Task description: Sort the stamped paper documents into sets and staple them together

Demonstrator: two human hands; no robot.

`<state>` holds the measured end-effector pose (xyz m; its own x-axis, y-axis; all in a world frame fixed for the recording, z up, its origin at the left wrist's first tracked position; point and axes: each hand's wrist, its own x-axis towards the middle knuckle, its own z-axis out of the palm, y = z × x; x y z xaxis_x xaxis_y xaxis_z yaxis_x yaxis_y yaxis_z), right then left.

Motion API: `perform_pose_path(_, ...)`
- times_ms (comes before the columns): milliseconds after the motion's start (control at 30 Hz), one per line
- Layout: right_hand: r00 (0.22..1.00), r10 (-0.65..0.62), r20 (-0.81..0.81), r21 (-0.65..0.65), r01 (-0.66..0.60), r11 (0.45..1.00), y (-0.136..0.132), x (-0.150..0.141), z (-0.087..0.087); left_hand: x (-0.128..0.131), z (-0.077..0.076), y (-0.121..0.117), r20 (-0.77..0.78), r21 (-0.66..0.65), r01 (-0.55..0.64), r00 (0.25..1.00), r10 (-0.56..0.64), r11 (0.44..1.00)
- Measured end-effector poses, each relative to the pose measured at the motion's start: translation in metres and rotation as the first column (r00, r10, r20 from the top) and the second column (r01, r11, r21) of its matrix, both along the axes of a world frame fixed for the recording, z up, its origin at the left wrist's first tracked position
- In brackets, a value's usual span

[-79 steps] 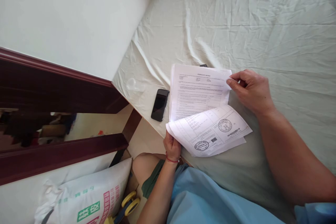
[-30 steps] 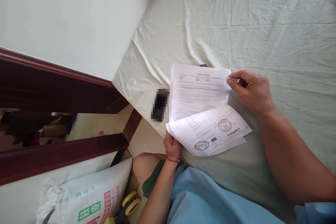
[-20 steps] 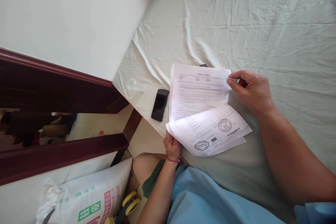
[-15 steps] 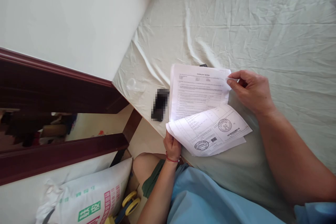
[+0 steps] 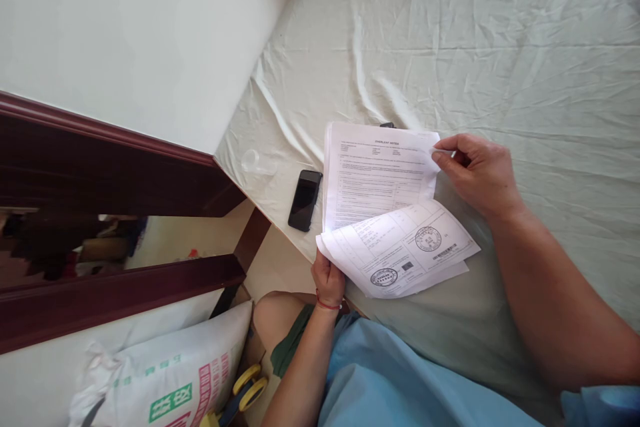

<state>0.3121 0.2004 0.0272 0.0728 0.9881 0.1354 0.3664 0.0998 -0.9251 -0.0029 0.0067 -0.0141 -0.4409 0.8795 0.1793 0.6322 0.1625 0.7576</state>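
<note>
A stack of printed papers is held over the pale sheet, its top page headed "OVERLEAF NOTES". My right hand pinches the upper right corner of that page between thumb and fingers. Lower down, stamped pages with round seals and a barcode are folded over toward me. My left hand, with a red cord at the wrist, grips the papers at the lower left, its fingers partly hidden beneath them. Left of the stack lies a black phone on the sheet.
The wrinkled light green sheet covers the surface before me. A clear plastic item lies near its left edge. A dark wooden rail and a white printed sack are at left, with a yellow-wheeled object beside the sack.
</note>
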Motion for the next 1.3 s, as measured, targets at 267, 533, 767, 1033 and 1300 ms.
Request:
perform_pose_path(267,1.0,0.007,0.0,-0.006,-0.007,1.0,-0.0004,0.0002,0.0002,-0.0004,-0.001,-0.0003,0.011,0.009,0.01,1.0,-0.01,1.0)
perform_pose_path(533,1.0,0.003,0.013,-0.006,-0.003,1.0,-0.0001,0.0004,0.0005,0.0001,-0.0003,-0.0002,0.003,0.012,0.007,1.0,-0.007,1.0)
perform_pose_path(767,1.0,0.011,-0.002,0.013,-0.011,1.0,0.0008,0.0003,-0.0014,-0.0002,-0.0011,-0.0002,0.025,0.012,0.004,1.0,-0.004,1.0)
perform_pose_path(1033,1.0,0.018,-0.005,0.016,-0.018,1.0,0.0014,0.001,-0.0034,0.0027,0.0053,0.0016,0.029,-0.005,0.002,1.0,-0.001,1.0)
perform_pose_path(1300,1.0,0.017,-0.02,0.011,-0.017,1.0,0.002,0.0015,-0.0046,0.0027,0.0047,0.0012,0.045,0.01,0.014,0.999,-0.014,1.0)
